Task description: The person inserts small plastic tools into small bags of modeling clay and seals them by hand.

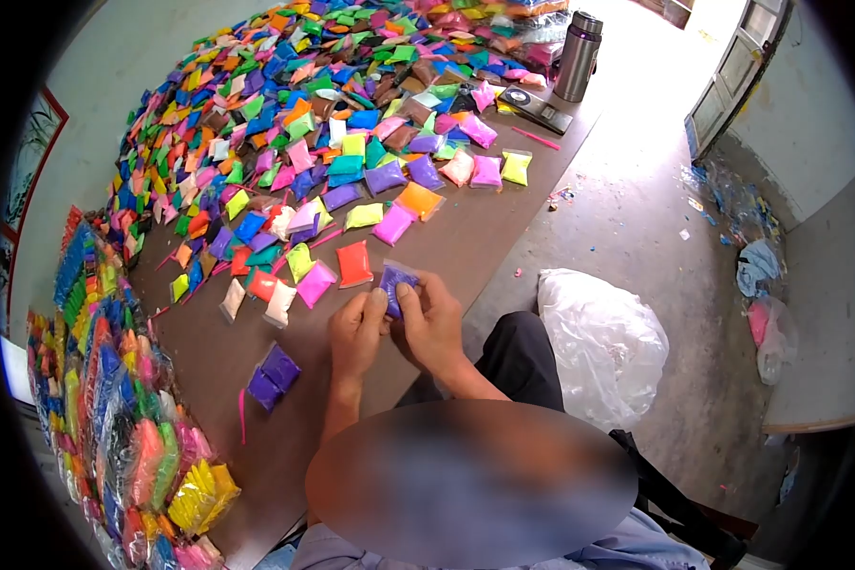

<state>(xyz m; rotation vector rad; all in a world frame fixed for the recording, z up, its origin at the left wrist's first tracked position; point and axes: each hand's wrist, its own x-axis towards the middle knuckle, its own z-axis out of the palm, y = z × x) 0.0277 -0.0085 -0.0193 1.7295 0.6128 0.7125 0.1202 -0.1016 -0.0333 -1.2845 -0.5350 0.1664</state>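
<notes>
Between my two hands is a small purple packet (398, 281) in clear plastic, held up over the table's near edge. My left hand (356, 332) grips its left side, thumb upward. My right hand (430, 318) pinches the other side, with the thumb across its face. More purple packets (274, 377) lie on the table to the left, beside a thin pink strip (242, 418). Just beyond my hands rest a red packet (354, 263), a pink packet (315, 283) and a pale cream packet (280, 304).
A large heap of coloured packets (285, 95) covers the far part of the brown table (484, 228). Bagged packets (114, 399) are stacked at the left. A steel flask (578, 57) stands by a small scale (537, 107). A white plastic sack (603, 347) sits on the floor at right.
</notes>
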